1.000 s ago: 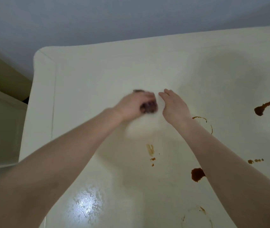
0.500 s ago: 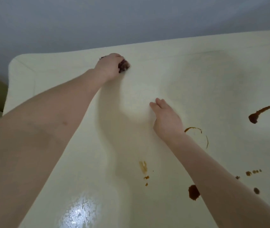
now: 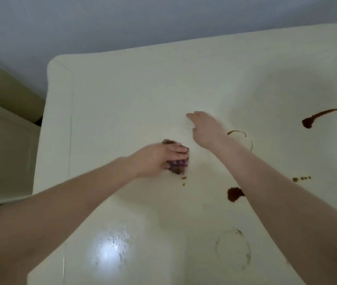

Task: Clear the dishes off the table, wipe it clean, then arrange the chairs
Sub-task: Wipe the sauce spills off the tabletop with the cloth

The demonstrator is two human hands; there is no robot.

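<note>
My left hand presses a dark brown-purple cloth flat onto the white table, near its middle. Most of the cloth is hidden under the fingers. Just past it, my right hand lies palm down on the tabletop, fingers together and holding nothing. Small orange-brown specks sit right below the cloth. A brown blob lies beside my right forearm, and a long brown streak marks the far right. A faint ring stain shows by my right wrist.
More ring marks and small brown drops lie on the near and right parts of the table. A pale cabinet or bench stands against the table's left side. Grey floor runs beyond the far edge.
My left hand has dragged the cloth back from the table's far edge to the middle, over the yellowish smear. My right hand has stayed planted on the table.
</note>
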